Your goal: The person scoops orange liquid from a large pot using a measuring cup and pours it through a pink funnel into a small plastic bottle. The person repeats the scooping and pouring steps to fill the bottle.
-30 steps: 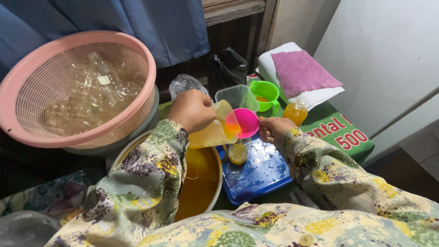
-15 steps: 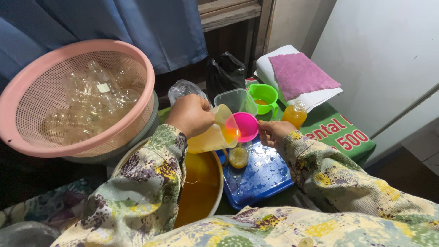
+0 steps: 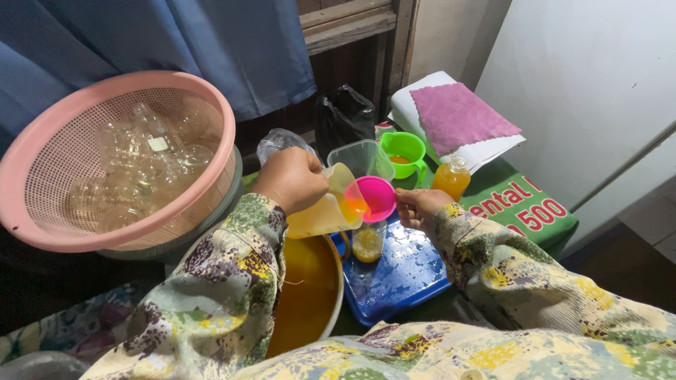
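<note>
Gripping a clear plastic jug of amber liquid, the left hand keeps it tilted into the glossy pink funnel, as before. Right hand still pinches the funnel's rim above a small bottle on the wet blue tray.

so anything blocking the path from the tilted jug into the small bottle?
Only the pink funnel, seated on the small bottle. The left hand tips the jug at its rim; the right hand steadies it.
</note>
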